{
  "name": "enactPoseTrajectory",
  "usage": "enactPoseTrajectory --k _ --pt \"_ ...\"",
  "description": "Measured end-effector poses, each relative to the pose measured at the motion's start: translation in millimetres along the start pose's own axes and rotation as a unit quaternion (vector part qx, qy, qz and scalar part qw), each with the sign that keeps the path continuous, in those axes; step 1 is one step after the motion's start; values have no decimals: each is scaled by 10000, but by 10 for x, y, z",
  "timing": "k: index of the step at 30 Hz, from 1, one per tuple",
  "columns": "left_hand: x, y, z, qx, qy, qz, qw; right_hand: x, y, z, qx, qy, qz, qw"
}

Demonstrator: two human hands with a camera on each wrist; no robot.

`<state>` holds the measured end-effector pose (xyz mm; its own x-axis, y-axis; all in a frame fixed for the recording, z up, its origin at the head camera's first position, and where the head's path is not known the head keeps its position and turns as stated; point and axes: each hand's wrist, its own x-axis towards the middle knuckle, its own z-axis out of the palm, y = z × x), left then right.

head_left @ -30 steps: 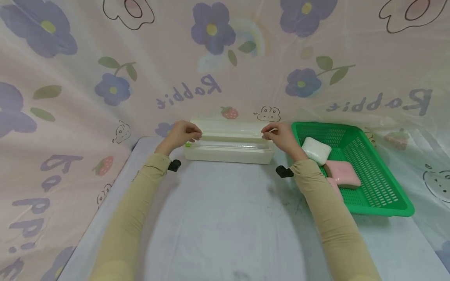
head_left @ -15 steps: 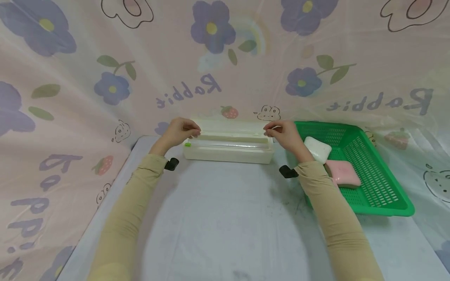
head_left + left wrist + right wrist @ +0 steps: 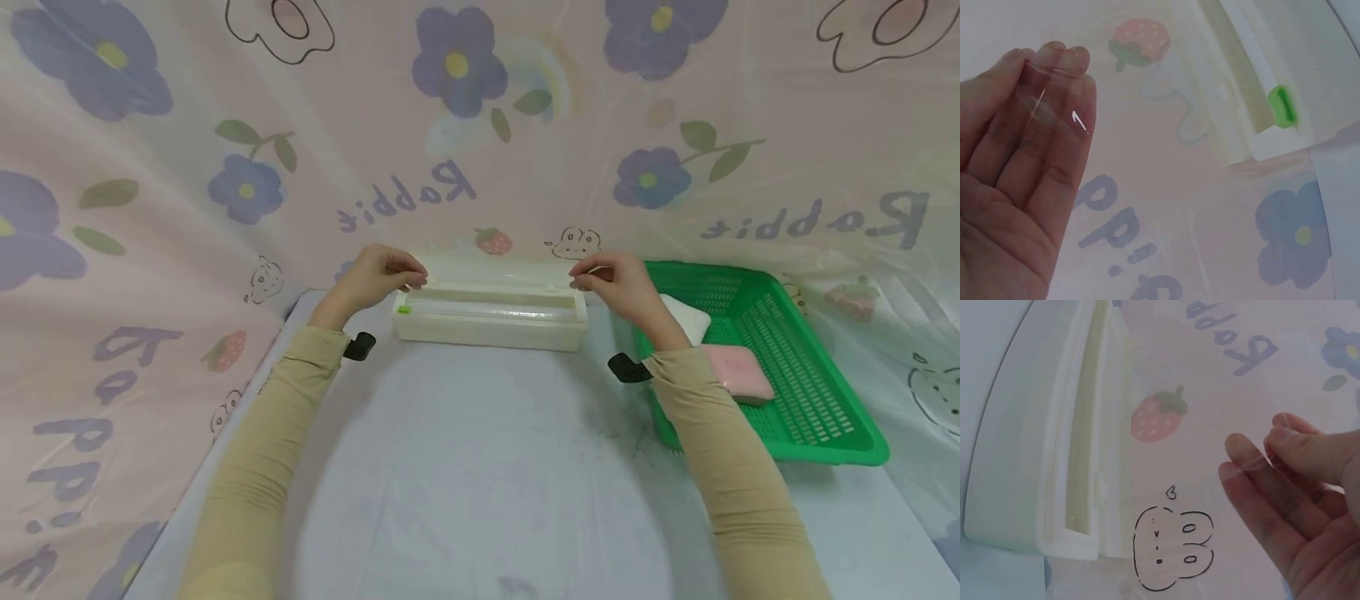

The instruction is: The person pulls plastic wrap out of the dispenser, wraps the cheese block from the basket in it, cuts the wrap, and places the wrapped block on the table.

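Observation:
A long cream cling film box (image 3: 491, 332) lies across the far end of the table, lid raised, a roll showing inside. At its left end is a small green tab (image 3: 1282, 106). My left hand (image 3: 372, 279) is above that end, pinching the edge of clear cling film (image 3: 1054, 115) between thumb and fingertips. Over the opposite end, my right hand (image 3: 618, 287) pinches the film's other side with thumb and index finger; the remaining fingers are loosely bent. Between the hands the film is so transparent that its extent is hard to see.
Right of the box stands a green perforated basket (image 3: 862, 417), partly behind my right forearm. It holds a white rounded block (image 3: 686, 319) and a pink one (image 3: 738, 372). A printed floral sheet (image 3: 480, 192) rises behind the table (image 3: 480, 467).
Both hands have lifted slightly and spread apart, left hand leftward and right hand rightward. More of the roll in the box shows now. The box stays put.

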<state>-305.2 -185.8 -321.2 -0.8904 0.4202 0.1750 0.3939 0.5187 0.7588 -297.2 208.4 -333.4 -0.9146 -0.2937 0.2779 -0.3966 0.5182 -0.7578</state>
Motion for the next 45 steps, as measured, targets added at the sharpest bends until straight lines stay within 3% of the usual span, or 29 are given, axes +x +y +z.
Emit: enactPoseTrajectory --k 13,24,32,39,45 --pt "-61 174 -60 300 131 202 9993 -123 -198 -112 -319 57 -266 9991" --pt "-190 328 -155 337 230 549 9977 -231 -369 -185 -75 72 -531 9985" --pt "-264 424 -180 492 519 851 9938 -308 -508 -220 -49 225 -1019 9945" --pt "-497 844 -180 379 711 1085 9908 -436 -640 -252 45 359 -1181 9923" --pt "-557 899 -185 266 777 1310 9880 -519 -627 -270 216 469 -1436 9883"
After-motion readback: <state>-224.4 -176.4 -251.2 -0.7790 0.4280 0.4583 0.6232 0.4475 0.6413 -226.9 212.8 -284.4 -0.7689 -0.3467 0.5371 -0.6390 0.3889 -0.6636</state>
